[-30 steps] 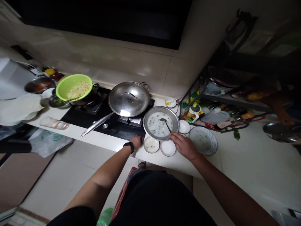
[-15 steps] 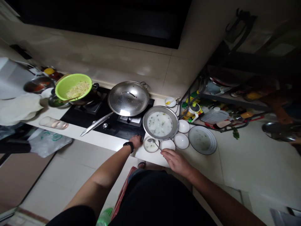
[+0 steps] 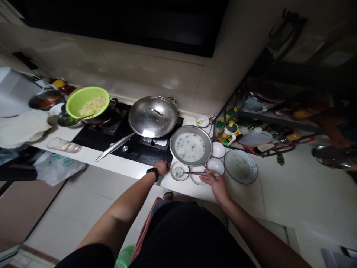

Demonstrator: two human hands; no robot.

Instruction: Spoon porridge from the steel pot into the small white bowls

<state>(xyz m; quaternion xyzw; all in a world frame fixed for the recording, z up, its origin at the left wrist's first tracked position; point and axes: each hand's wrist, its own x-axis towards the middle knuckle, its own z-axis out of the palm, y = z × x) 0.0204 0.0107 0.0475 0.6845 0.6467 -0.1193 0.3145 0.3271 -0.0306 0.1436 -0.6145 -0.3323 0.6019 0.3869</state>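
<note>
My right hand [image 3: 216, 184] is closed on the handle of a metal ladle [image 3: 195, 173]. The ladle's round head, with pale white liquid and green bits in it, is over or in a small bowl [image 3: 173, 176] at the counter's front. Behind it stands a large steel basin [image 3: 208, 145] of white soup [image 3: 189, 147] with green pieces. A small white bowl [image 3: 197, 180] sits under the ladle's handle, and another white bowl [image 3: 215, 165] is just beyond my fingers. My left hand [image 3: 161, 168] rests on the cooktop's front right corner, apparently empty, its fingertips hard to see.
A lidded wok [image 3: 153, 117] sits on the cooktop [image 3: 139, 152], its long handle over the front edge. A green colander [image 3: 74, 104] with pale shreds stands at left. At right are a ridged bowl [image 3: 254, 167], another small bowl [image 3: 218, 149] and a packed rack [image 3: 267, 152].
My right hand brings the ladle from the basin to the small front-left bowl. The ladle's handle turns to lie nearly level, and my hand shifts right over the last half second. My left hand stays put.
</note>
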